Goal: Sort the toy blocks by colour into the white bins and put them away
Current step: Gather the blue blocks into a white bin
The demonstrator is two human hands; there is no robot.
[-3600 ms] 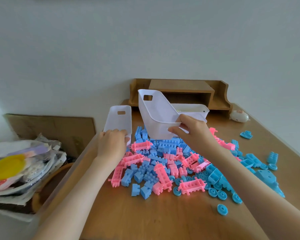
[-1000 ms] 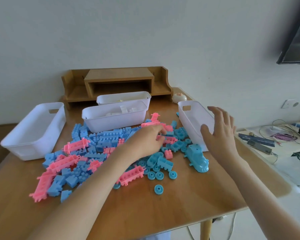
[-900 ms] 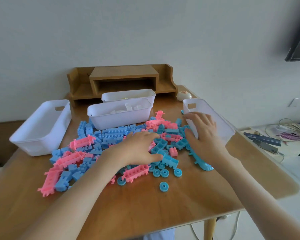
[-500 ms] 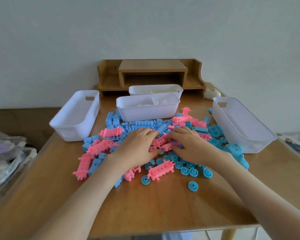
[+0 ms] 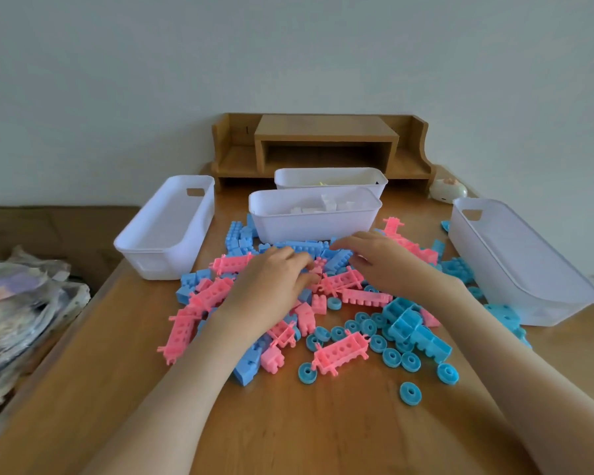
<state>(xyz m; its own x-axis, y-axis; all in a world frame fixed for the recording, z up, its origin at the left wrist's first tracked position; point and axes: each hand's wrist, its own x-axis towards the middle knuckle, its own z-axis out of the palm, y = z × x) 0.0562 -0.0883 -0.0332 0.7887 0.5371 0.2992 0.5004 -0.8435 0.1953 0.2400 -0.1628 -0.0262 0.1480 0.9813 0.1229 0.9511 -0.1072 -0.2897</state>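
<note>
Evidently for sorting, left hand [image 5: 271, 289] and right hand [image 5: 381, 265] are curled into the blocks [image 5: 340, 351] before the centre bin [image 5: 309, 229]; grasp indeterminate.

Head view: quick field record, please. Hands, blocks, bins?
Left hand: on the pile, fingers curled among pink pieces; grip unclear
Right hand: resting on the pile, fingers relaxed
Pile of pink and blue plastic toy blocks: unsorted on the wooden table
Left white plastic bin: empty
Right white plastic bin: empty
Middle white plastic bin: white pieces inside
</note>
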